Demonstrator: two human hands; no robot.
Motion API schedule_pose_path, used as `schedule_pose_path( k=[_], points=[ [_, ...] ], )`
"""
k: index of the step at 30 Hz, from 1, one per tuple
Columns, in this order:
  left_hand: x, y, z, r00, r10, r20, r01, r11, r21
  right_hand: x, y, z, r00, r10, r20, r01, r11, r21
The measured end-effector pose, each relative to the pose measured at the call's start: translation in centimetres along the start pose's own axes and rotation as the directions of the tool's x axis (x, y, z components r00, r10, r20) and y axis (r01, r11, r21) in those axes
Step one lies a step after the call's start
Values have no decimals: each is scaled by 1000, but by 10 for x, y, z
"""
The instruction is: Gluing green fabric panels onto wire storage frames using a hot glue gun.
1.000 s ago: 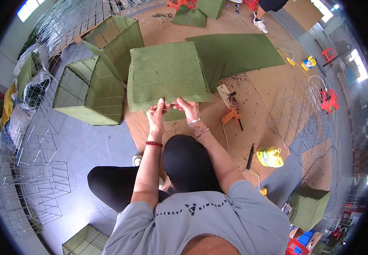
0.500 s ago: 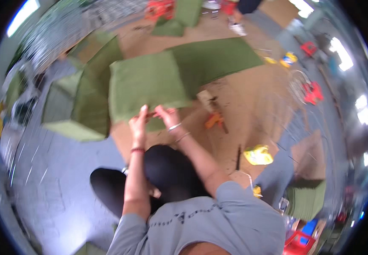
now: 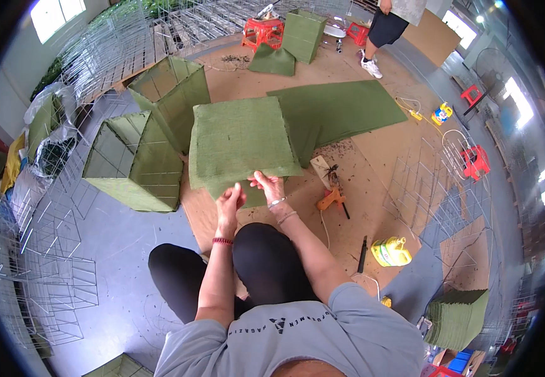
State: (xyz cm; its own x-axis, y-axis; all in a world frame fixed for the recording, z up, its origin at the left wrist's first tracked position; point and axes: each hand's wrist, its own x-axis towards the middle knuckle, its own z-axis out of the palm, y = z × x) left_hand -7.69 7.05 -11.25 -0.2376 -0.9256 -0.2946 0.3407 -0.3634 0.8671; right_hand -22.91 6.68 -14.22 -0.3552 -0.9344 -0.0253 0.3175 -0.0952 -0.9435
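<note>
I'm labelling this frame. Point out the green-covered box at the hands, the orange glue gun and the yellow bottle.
Green-covered box (image 3: pixel 238 138), head view, middle of its top face.
Orange glue gun (image 3: pixel 331 200), head view, on its body.
Yellow bottle (image 3: pixel 390 251), head view, middle of its side.

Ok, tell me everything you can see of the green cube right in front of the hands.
The green felt-covered cube is box-shaped, wrapped in rough olive fabric that looks like felt. Its top face is flat and slightly wrinkled. It rests on the brown board floor. The left hand and right hand pinch the fabric at its near lower edge.
</note>
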Motion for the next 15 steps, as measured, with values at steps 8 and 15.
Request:
schedule_pose_path(
  k=[8,15],
  points=[
    [25,-162,-245,878,-261,-402,-131,676,-725,0,-3,28,993,-14,115,13,1000,13],
    [-14,-76,-122,985,-171,25,172,985,-35,4,-6,-6,999,34,32,-33,999,-25]
  ],
)
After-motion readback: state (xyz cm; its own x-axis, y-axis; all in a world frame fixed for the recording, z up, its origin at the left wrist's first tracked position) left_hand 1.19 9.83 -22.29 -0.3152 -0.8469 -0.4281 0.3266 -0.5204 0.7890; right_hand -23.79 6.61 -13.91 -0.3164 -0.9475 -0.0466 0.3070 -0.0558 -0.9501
